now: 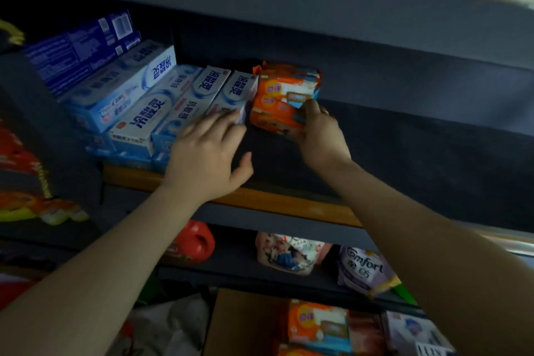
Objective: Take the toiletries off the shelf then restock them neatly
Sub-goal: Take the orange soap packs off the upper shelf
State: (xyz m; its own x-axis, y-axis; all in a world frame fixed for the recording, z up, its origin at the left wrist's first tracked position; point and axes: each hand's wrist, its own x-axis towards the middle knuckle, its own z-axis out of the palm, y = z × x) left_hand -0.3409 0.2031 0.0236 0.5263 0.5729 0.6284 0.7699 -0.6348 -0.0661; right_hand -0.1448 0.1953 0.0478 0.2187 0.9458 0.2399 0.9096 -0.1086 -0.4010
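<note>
Dark shelf [404, 136] with an orange front edge across the middle of the frame, toothpaste boxes [161, 101] stacked at centre left, more packs blurred on a lower shelf at the bottom. Left hand [208, 159] reaching up, palm down, fingers spread and touching the front boxes. Right hand [318, 130], at centre, fingers pinching an orange wipes pack [280, 95] standing just beside the boxes.

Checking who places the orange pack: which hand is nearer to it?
Right. The right hand grips the orange pack at its right edge; the left hand rests left of it, on the toothpaste boxes.
</note>
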